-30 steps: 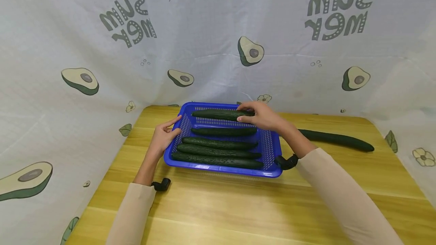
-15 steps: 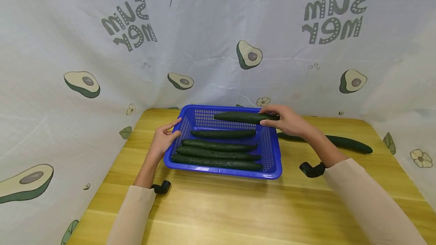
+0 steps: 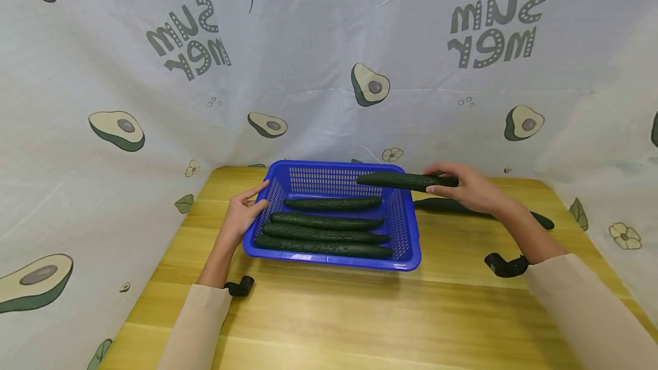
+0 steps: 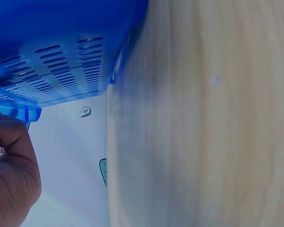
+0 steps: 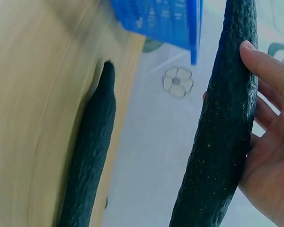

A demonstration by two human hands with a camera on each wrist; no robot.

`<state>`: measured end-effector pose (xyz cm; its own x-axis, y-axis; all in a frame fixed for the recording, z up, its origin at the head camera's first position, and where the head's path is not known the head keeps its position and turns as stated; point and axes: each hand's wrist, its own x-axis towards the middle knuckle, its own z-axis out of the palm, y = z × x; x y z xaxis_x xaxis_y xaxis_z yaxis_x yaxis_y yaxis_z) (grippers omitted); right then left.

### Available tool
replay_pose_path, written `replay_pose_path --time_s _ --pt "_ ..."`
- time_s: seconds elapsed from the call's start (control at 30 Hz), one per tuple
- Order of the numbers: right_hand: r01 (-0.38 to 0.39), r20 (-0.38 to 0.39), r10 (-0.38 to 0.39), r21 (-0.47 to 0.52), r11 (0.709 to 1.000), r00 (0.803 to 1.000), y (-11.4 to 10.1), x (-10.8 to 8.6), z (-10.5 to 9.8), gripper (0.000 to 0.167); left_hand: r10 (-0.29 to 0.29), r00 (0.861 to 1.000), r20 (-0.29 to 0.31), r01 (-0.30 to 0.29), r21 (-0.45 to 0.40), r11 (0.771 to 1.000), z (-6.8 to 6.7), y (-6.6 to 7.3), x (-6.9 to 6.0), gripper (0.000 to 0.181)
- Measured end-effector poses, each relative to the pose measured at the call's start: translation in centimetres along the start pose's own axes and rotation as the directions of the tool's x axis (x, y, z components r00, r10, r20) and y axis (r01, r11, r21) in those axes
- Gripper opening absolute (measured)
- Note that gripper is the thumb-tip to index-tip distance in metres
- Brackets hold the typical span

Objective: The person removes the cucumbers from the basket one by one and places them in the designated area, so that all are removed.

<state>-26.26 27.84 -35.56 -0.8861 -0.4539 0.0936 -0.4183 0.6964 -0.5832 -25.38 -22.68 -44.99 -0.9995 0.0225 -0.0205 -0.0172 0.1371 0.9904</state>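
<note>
Cucumber (image 3: 393,181) in your right hand's (image 3: 473,188) grip hangs above the back right corner of the blue basket (image 3: 334,260) in the head view; four cucumbers (image 3: 329,233) lie inside, and your left hand (image 3: 240,214) holds the left rim. Left wrist view: your bent finger (image 4: 12,135) meets the basket's edge. Right wrist view: your thumb and fingers clasp the cucumber, apart from another cucumber (image 5: 93,146) on the surface (image 5: 28,118).

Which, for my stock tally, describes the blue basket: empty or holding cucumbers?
Holding cucumbers: the head view shows four inside the blue basket.
</note>
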Motion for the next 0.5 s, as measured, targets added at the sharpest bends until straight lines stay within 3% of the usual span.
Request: replay_pose_path --time_s 0.5 --pt "-0.089 -0.06 0.085 -0.062 0.994 0.995 5.0 -4.8 -2.2 0.044 -0.01 1.0 -0.003 0.01 0.002 1.0 0.1 -0.1 0.0 0.054"
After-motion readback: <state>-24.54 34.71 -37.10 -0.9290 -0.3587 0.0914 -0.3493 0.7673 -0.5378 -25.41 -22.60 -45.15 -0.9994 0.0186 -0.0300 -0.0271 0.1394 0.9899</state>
